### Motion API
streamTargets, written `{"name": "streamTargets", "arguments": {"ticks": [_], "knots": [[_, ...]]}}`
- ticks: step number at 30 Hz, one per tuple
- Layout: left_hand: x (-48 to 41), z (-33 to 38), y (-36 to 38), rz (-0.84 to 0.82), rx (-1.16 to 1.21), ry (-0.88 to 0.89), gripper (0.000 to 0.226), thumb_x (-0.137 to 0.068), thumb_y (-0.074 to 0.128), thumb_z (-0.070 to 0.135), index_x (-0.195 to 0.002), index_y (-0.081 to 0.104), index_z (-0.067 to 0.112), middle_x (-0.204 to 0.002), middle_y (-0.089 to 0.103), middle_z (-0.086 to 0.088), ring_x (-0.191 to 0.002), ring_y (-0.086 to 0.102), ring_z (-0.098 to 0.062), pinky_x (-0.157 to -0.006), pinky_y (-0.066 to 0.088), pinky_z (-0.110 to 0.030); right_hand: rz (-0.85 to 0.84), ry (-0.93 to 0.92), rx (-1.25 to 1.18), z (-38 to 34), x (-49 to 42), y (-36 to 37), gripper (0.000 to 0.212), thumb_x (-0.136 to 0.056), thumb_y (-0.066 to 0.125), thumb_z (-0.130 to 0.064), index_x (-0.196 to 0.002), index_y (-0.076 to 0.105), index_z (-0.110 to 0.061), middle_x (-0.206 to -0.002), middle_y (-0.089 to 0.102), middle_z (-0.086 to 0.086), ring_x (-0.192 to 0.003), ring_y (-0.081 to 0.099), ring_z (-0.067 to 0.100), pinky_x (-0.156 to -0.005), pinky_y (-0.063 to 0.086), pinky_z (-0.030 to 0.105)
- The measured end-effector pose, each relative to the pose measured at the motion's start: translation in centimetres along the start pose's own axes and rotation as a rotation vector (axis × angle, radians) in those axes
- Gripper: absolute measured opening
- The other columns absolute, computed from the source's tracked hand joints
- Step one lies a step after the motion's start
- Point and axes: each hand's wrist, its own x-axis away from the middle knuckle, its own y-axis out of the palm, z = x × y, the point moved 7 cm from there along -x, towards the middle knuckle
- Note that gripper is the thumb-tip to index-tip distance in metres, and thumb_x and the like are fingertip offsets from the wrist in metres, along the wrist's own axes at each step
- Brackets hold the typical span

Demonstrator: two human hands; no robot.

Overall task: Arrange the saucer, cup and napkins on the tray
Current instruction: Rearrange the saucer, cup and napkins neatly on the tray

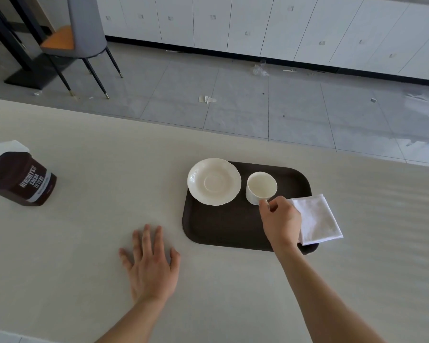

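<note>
A dark brown tray (223,231) lies on the pale table. On its far left corner rests a cream saucer (214,181), overhanging the rim a little. To the saucer's right an empty cream cup (261,187) stands upright on the tray. My right hand (280,220) pinches the cup's handle at its near side. A folded white napkin (317,219) lies across the tray's right edge, partly under my right hand. My left hand (150,263) rests flat on the table, left of the tray, fingers spread, holding nothing.
A brown Hershey's cocoa tub (25,181) lies tilted at the table's left edge with something white behind it. The table's far edge (134,117) runs diagonally; beyond it are floor tiles, a grey chair (84,33) and white cabinets.
</note>
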Motion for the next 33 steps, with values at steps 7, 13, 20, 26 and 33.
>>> {"name": "streamTargets", "arguments": {"ticks": [7, 13, 20, 26, 33], "knots": [[0.0, 0.1, -0.2, -0.016, 0.002, -0.003, 0.071, -0.085, 0.025, 0.049, -0.149, 0.037, 0.02, -0.16, 0.03, -0.007, -0.151, 0.018, -0.03, -0.118, 0.01, -0.061, -0.044, 0.057, -0.103, 0.6, 0.3, 0.2, 0.032, -0.086, 0.065, -0.045, -0.068, 0.06, -0.019, -0.065, 0.067, -0.002, -0.066, 0.062, 0.016, -0.06, 0.052, 0.031], [0.0, 0.2, -0.4, -0.027, 0.005, -0.003, 0.071, -0.085, 0.026, 0.049, -0.149, 0.036, 0.02, -0.16, 0.029, -0.007, -0.151, 0.016, -0.03, -0.119, 0.008, -0.061, -0.059, 0.053, -0.175, 0.8, 0.7, 0.5, 0.025, -0.09, 0.064, -0.038, -0.075, 0.068, -0.018, -0.07, 0.07, -0.002, -0.072, 0.066, 0.016, -0.066, 0.054, 0.031], [0.1, 0.2, -0.4, -0.019, 0.013, -0.001, 0.07, -0.085, 0.026, 0.048, -0.149, 0.038, 0.02, -0.16, 0.031, -0.007, -0.151, 0.018, -0.03, -0.118, 0.009, -0.06, -0.062, 0.043, -0.211, 0.0, 0.9, 1.6, 0.022, -0.09, 0.067, -0.035, -0.076, 0.066, -0.019, -0.07, 0.07, -0.002, -0.07, 0.066, 0.014, -0.064, 0.052, 0.027], [0.1, 0.2, -0.5, -0.024, 0.013, -0.007, 0.071, -0.085, 0.026, 0.048, -0.149, 0.038, 0.02, -0.16, 0.03, -0.007, -0.151, 0.017, -0.03, -0.119, 0.009, -0.061, -0.052, 0.052, -0.223, 0.1, 0.5, 1.9, 0.02, -0.09, 0.067, -0.035, -0.077, 0.066, -0.019, -0.072, 0.069, -0.002, -0.07, 0.066, 0.015, -0.063, 0.052, 0.027], [0.1, 0.3, -0.6, -0.026, 0.01, -0.005, 0.071, -0.086, 0.025, 0.049, -0.149, 0.036, 0.02, -0.16, 0.03, -0.007, -0.151, 0.017, -0.029, -0.119, 0.009, -0.06, -0.061, 0.049, -0.223, -0.2, 0.1, 2.2, 0.02, -0.091, 0.066, -0.034, -0.077, 0.065, -0.02, -0.072, 0.069, -0.002, -0.07, 0.068, 0.013, -0.065, 0.054, 0.028]]}}
